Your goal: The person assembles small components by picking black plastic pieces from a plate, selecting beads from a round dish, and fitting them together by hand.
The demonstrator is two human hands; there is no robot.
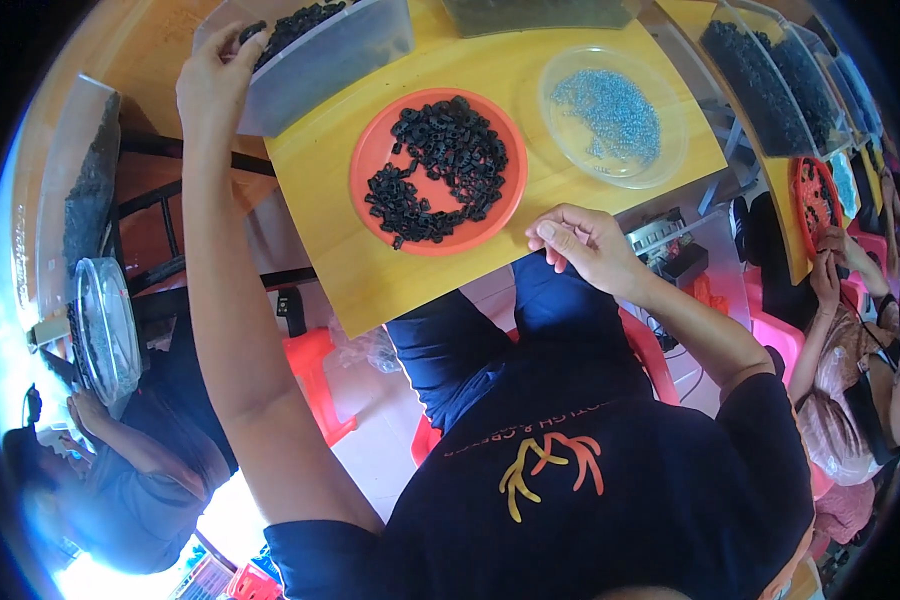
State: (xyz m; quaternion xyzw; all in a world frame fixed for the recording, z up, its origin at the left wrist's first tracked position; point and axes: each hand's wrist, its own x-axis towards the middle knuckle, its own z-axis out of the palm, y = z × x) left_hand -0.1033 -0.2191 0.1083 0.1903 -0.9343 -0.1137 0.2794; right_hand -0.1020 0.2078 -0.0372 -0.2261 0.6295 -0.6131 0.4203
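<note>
My left arm stretches up to a clear plastic bin (pixel 335 60) at the far left of the table, heaped with small black plastic parts (pixel 305 22). Over the bin's near left corner, my left hand (pixel 215 80) pinches a small black plastic part (pixel 253 31) between thumb and fingers. Near the table's front edge is my right hand (pixel 592 248), its fingers curled and the thumb pressed against them; anything inside is hidden. An orange-red round tray (pixel 432 190) between the hands holds many loose black parts (pixel 452 145). Behind my right hand lies a clear round dish (pixel 670 165) of small shiny bluish-clear pieces (pixel 610 110).
The yellow table (pixel 345 290) ends just before my knees. Another clear bin (pixel 540 15) stands at its far edge. To the right, a co-worker's hands (pixel 832 262) are by a red tray (pixel 815 205). At left, another person holds a clear round container (pixel 107 330).
</note>
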